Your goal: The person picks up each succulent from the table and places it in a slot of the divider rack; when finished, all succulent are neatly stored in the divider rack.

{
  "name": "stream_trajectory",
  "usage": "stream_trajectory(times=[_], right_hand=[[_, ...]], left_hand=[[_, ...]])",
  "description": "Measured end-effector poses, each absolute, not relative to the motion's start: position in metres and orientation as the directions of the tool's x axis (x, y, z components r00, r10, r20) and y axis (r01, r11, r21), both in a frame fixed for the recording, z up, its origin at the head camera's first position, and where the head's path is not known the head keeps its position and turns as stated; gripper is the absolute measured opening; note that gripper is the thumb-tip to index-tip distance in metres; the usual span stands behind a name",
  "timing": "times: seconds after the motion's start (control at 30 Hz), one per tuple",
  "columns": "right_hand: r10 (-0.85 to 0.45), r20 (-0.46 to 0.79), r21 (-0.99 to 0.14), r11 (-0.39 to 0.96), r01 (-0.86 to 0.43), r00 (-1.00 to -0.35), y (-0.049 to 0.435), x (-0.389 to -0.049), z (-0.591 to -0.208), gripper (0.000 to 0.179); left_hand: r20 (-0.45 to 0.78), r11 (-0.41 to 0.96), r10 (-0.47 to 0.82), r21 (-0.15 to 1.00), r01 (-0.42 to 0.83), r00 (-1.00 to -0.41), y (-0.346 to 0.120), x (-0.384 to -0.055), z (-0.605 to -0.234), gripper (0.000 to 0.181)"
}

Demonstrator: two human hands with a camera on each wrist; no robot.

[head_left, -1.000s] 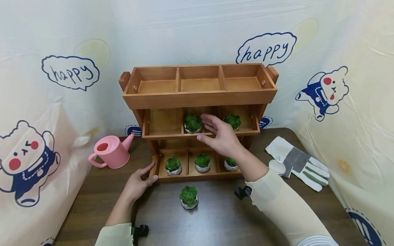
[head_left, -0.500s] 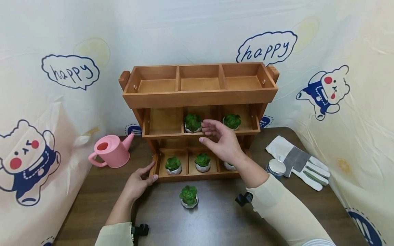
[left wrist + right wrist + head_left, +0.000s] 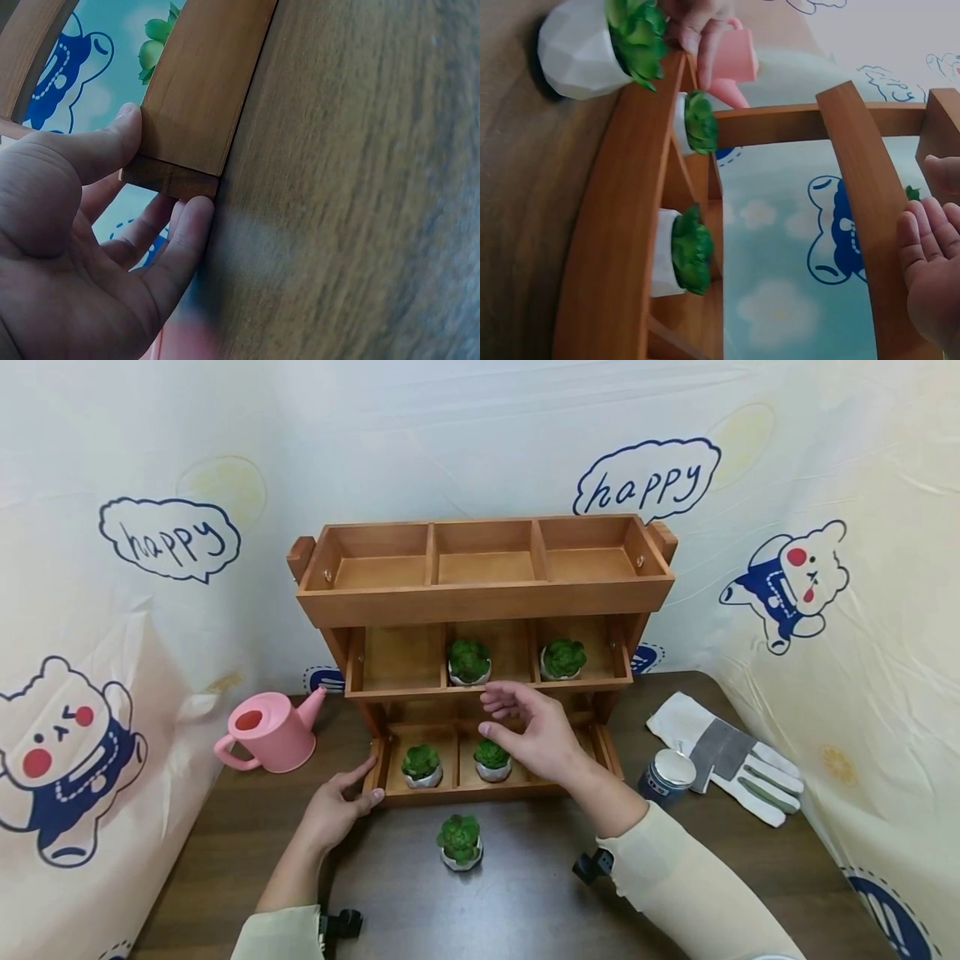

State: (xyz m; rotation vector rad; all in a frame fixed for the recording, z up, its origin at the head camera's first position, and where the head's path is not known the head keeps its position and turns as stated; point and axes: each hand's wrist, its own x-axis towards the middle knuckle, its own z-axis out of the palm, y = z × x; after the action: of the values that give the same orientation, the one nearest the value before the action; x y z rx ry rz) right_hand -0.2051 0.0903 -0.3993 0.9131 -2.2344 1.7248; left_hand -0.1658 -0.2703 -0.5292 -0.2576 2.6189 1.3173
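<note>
A three-tier wooden planter shelf stands on the table. My left hand grips its bottom left front corner, thumb on one side and fingers on the other in the left wrist view. Loosely extended, my right hand hovers before the middle tier's front edge, holding nothing. Small potted succulents fill the middle tier's centre slot and right slot. Below, one succulent sits in the left slot and another in the centre; the right slot is mostly hidden behind my hand. A further succulent stands on the table in front.
To the left of the shelf stands a pink watering can. On the right are a lidded blue tin and a white-and-grey work glove. A printed cloth hangs behind the table.
My right hand has come down and back from beside the middle-tier centre succulent. It now covers the bottom right succulent, and more of the blue tin shows. My left hand has stayed put.
</note>
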Motion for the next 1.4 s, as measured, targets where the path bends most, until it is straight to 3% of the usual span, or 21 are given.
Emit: stream_trajectory(times=[0.13,0.37,0.8,1.03,1.4], right_hand=[[-0.363,0.448,-0.832,0.165,-0.530,-0.817,0.085,-0.191,-0.391,0.045],[-0.407,0.398,-0.844,0.189,-0.503,-0.822,0.083,-0.200,-0.420,0.049],[-0.505,0.428,-0.810,0.152,-0.566,-0.749,0.078,-0.198,-0.447,0.044],[-0.557,0.361,-0.793,0.238,-0.560,-0.748,0.076,-0.195,-0.457,0.045],[-0.678,0.226,-0.791,0.292,-0.538,-0.699,0.075,-0.191,-0.470,0.055]], left_hand=[[-0.253,0.587,-0.059,0.774,-0.238,-0.966,-0.271,-0.165,-0.530,0.074],[-0.266,0.582,-0.063,0.773,-0.252,-0.962,-0.271,-0.166,-0.528,0.075],[-0.258,0.584,-0.060,0.774,-0.243,-0.964,-0.272,-0.166,-0.528,0.074],[-0.202,0.593,-0.041,0.783,-0.187,-0.978,-0.270,-0.164,-0.528,0.069],[-0.221,0.577,-0.049,0.790,-0.208,-0.974,-0.270,-0.165,-0.529,0.070]])
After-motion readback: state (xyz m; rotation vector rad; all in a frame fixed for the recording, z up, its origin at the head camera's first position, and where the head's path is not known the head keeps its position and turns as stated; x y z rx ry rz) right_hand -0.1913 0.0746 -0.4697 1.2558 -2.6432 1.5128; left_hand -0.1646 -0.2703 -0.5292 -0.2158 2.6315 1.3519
